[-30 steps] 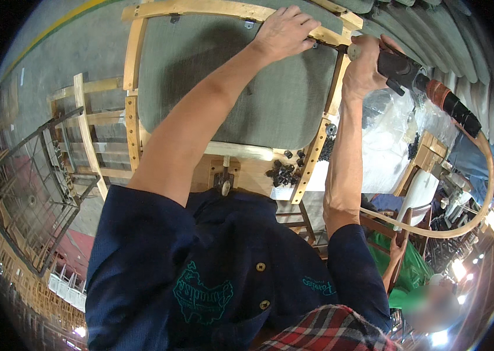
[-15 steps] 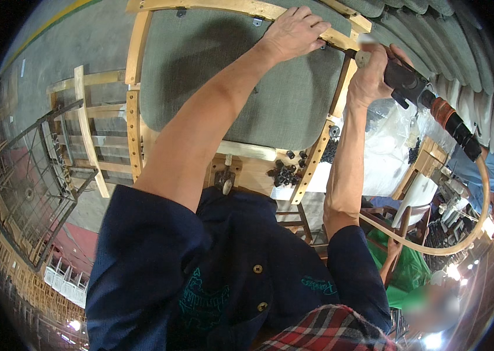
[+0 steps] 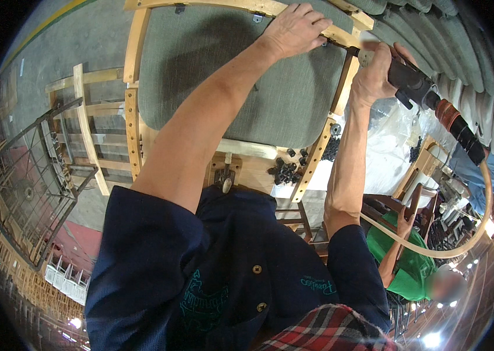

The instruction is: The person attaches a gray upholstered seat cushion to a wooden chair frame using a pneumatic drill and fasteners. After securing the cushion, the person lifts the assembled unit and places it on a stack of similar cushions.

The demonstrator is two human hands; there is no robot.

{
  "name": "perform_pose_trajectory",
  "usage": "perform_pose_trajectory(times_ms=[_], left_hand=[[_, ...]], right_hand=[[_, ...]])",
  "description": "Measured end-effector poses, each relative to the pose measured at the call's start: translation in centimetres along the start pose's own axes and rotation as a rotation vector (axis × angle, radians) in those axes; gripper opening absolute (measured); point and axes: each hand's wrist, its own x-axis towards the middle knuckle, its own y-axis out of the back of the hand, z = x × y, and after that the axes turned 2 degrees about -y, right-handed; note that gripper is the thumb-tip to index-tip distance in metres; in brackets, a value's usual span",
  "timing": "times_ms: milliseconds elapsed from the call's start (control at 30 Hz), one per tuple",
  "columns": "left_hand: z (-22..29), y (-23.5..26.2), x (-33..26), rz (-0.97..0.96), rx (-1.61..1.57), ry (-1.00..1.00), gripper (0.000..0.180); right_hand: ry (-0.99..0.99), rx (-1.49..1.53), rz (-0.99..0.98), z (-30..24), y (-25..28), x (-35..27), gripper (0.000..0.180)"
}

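Observation:
A grey upholstered panel (image 3: 200, 88) lies within a wooden frame (image 3: 247, 7) on the bench before me. My left hand (image 3: 296, 32) reaches to the far rail, its fingers curled together over the wood beside a small bracket. Whatever its fingertips pinch is hidden. My right hand (image 3: 372, 79) is wrapped round a black air screwdriver (image 3: 409, 81) at the far right corner. The tool lies nearly level, its thin dark bit pointing left to the fingertips of my left hand. A metal bracket (image 3: 257, 18) sits along the panel's far edge.
A beige air hose (image 3: 469, 248) loops from the tool. Black plastic caps (image 3: 285, 171) and a toggle clamp (image 3: 225, 180) are near me. Grey padded pieces (image 3: 434, 44) are stacked at right. A co-worker in green (image 3: 413, 266) handles a chair. A metal rack (image 3: 30, 193) stands left.
My right hand and the screwdriver have shifted very slightly right. My left hand stays on the rail. The co-worker in green has moved, with more of the green shirt showing.

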Motion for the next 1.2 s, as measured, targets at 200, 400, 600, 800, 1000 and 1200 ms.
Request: perform_pose_trajectory(times_ms=[200, 400, 600, 800, 1000, 1200], left_hand=[[0.0, 0.0, 0.1, -0.007, 0.014, -0.013, 0.049], [0.1, 0.2, 0.1, -0.036, 0.041, 0.006, 0.048], [0.2, 0.1, -0.1, -0.037, 0.089, 0.009, 0.047], [0.3, -0.1, -0.2, -0.038, 0.11, 0.006, 0.046], [0.0, -0.2, -0.2, -0.053, 0.093, 0.011, 0.045], [0.0, -0.1, -0.1, -0.052, 0.104, 0.006, 0.045]], right_hand=[[-0.038, -0.001, 0.035, -2.7, -1.9, -0.6, 0.008], [-0.174, -0.19, -0.07, -2.7, -0.7, -0.1, 0.019], [-0.029, -0.181, -0.077, -2.7, 0.8, 0.0, 0.027], [-0.132, 0.129, 0.056, -3.4, 0.5, -0.8, 0.019], [-0.002, -0.146, -0.013, -2.1, 1.1, -0.7, 0.022], [0.088, -0.167, -0.084, -1.7, 1.3, 0.0, 0.029]])
